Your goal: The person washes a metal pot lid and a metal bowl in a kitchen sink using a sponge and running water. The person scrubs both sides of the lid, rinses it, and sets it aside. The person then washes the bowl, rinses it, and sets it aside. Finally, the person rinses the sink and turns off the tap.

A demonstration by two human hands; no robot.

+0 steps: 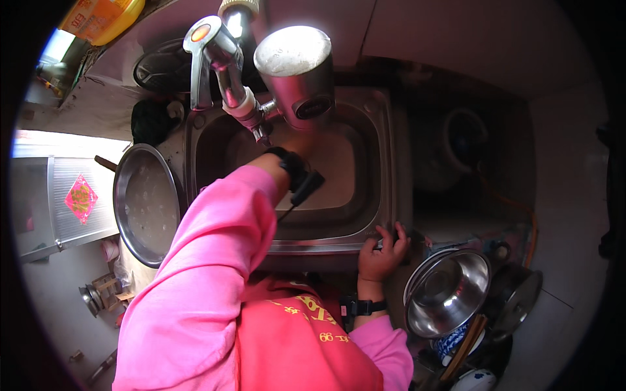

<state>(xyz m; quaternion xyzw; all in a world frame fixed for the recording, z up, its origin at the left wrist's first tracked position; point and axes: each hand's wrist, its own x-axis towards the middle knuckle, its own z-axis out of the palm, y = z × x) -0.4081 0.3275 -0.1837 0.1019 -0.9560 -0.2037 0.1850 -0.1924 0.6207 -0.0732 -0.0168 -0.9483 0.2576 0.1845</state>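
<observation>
The stainless steel sink [386, 161] lies before me. My left hand [302, 141] reaches over its basin; it is blurred and mostly hidden behind the cylindrical metal filter [303, 93] on the chrome faucet [234, 93], so I cannot see its fingers or whether it holds anything. A black band with a small device circles that wrist. My right hand [384, 254] rests at the sink's near right corner, fingers spread and slightly bent, with nothing visible in it. Its wrist also bears a black strap.
Left of the sink stands a wide metal basin [149, 205] with cloudy contents. Stacked steel bowls [447, 293], wooden chopsticks [463, 348] and a lidded pan [516, 303] are at the lower right. A dark green cloth-like thing [151, 122] lies by the sink's far left corner.
</observation>
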